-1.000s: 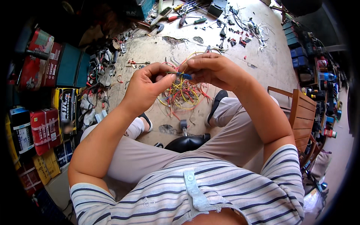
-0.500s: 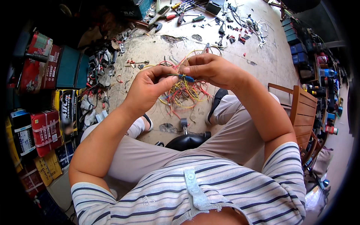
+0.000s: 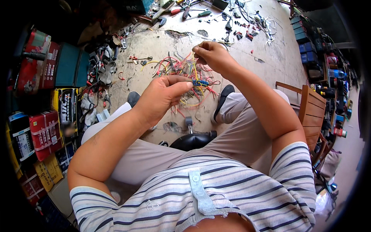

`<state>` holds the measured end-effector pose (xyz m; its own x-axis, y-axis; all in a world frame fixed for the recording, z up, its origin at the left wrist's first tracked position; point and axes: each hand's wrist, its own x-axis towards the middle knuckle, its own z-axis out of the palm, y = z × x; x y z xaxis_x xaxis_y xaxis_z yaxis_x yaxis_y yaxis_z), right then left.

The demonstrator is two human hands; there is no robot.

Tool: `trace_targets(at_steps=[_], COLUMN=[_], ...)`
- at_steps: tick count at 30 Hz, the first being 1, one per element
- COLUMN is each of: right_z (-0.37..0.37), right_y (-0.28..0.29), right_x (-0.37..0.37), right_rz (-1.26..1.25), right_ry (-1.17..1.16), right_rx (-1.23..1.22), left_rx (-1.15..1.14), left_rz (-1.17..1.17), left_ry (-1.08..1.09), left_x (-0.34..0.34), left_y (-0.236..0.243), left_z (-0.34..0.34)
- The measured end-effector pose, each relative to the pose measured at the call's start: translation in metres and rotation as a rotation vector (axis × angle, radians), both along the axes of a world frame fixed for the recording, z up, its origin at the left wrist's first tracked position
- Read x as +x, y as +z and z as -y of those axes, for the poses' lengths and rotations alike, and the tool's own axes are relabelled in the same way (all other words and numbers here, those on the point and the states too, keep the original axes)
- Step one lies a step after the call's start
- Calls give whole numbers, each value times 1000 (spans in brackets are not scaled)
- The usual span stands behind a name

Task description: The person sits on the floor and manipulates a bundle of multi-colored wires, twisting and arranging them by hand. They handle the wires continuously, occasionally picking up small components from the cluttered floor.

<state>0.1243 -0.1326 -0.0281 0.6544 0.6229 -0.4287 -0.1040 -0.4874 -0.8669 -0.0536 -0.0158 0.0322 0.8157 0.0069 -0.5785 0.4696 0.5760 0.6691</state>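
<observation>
My left hand (image 3: 160,96) pinches a short blue bundle that looks like tightly coiled wire (image 3: 201,82) between thumb and fingers. A yellow wire (image 3: 195,66) runs upward from this bundle to my right hand (image 3: 213,56), whose thumb and fingertips are closed on its upper end. Under both hands a tangled heap of red, yellow and grey wires (image 3: 205,92) lies on the floor between my feet. The heap partly blends with the yellow wire, so its exact path is hard to follow.
Screwdrivers (image 3: 199,15), a brush and scraps lie on the floor ahead. Boxes (image 3: 45,134) are stacked at my left. A wooden chair (image 3: 311,110) stands at my right beside packed shelves (image 3: 335,92). A black padded seat (image 3: 193,142) shows between my legs.
My right hand has moved up and away from the left, drawing the yellow wire out straight. My left hand keeps its hold on the blue bundle, slightly lower than before.
</observation>
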Motion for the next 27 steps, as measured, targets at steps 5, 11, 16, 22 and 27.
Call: trace_targets(at_steps=[5, 11, 16, 22, 27], right_z=[-3, -3, 4, 0, 6], right_y=[-6, -6, 8, 58, 57], right_x=[1, 12, 10, -20, -26], right_rz=[112, 309, 589, -337, -688], right_ry=[25, 120, 20, 163, 68], right_rx=[-56, -182, -31, -49, 197], left_rx=[-35, -106, -62, -67, -67], left_rz=[-18, -12, -13, -2, 48], left_ry=[-12, 96, 173, 207, 176], left_x=[-4, -4, -1, -2, -1], left_y=[-3, -3, 6, -2, -2], left_z=[1, -6, -10, -16, -17])
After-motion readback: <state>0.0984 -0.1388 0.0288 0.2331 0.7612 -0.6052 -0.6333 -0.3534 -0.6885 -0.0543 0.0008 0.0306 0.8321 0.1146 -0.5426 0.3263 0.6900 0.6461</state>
